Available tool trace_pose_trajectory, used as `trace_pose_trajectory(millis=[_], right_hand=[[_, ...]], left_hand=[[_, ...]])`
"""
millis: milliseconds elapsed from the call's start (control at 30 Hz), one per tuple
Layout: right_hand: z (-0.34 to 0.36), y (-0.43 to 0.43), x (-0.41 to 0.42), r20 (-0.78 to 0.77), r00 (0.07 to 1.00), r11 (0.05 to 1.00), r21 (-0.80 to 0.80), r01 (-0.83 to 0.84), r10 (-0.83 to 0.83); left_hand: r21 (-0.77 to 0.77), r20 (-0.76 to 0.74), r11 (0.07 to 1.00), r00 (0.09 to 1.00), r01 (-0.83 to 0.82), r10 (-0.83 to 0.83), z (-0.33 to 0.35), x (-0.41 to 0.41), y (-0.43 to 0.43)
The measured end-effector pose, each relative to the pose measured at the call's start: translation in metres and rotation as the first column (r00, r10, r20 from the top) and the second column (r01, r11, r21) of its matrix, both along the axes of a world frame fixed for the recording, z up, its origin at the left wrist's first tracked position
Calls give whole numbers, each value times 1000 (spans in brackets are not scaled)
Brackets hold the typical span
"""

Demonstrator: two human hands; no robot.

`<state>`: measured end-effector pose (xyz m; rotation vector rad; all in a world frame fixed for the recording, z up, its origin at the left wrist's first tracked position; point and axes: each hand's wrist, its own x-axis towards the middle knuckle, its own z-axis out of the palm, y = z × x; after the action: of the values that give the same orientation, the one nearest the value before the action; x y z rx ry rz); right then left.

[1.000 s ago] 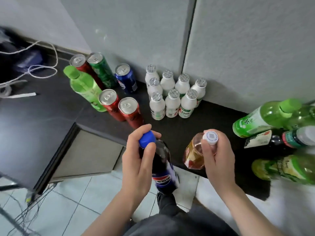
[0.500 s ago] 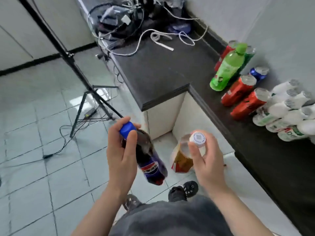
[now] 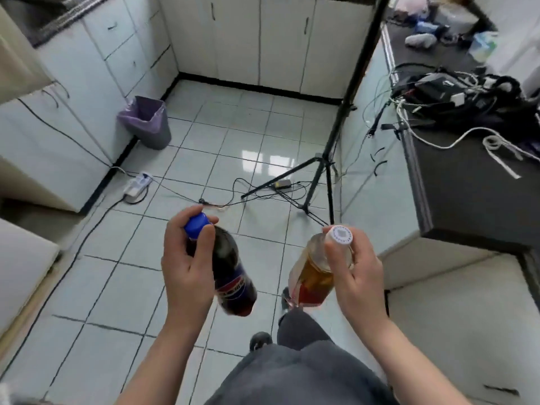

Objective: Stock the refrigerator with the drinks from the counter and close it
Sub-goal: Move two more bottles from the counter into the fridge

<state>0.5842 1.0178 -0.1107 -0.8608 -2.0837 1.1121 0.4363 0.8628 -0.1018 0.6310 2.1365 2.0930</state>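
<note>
My left hand (image 3: 187, 267) grips a dark cola bottle (image 3: 233, 282) with a blue cap by its neck, held over the tiled floor. My right hand (image 3: 359, 276) grips an amber tea bottle (image 3: 314, 276) with a white cap, also by the neck. Both bottles hang tilted in front of my body, a little apart from each other. The refrigerator and the drinks on the counter are out of view.
A black tripod (image 3: 321, 168) stands on the floor ahead with cables and a power strip (image 3: 137, 184) around it. A bin with a purple liner (image 3: 146, 121) sits by the white cabinets (image 3: 257, 39) at left. The dark counter (image 3: 467, 176) at right carries tangled cables.
I have turned left, away from the counter with the cans and bottles; the view now faces the kitchen floor and cabinets. Both hands still hold their bottles.
</note>
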Motion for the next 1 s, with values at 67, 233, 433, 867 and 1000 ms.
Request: trace_pose_trajectory(millis=[67, 233, 433, 867, 1000], right_hand=[[-2, -16, -32, 4, 995, 995, -4, -105, 105], [-13, -71, -126, 31, 942, 942, -53, -332, 334], [-37, -173, -275, 60, 797, 794, -162, -586, 601], [2, -426, -524, 7, 387, 382, -177, -907, 922], [12, -489, -571, -42, 372, 361, -160, -919, 927]], left_hand=[[13, 15, 993, 993, -117, 116, -3, -21, -31], [30, 30, 937, 937, -348, 347, -14, -75, -117], [20, 27, 818, 818, -575, 575, -25, -170, -230], [-20, -1, 634, 634, -773, 774, 11, -314, -454], [-14, -8, 612, 612, -791, 791, 15, -349, -511]])
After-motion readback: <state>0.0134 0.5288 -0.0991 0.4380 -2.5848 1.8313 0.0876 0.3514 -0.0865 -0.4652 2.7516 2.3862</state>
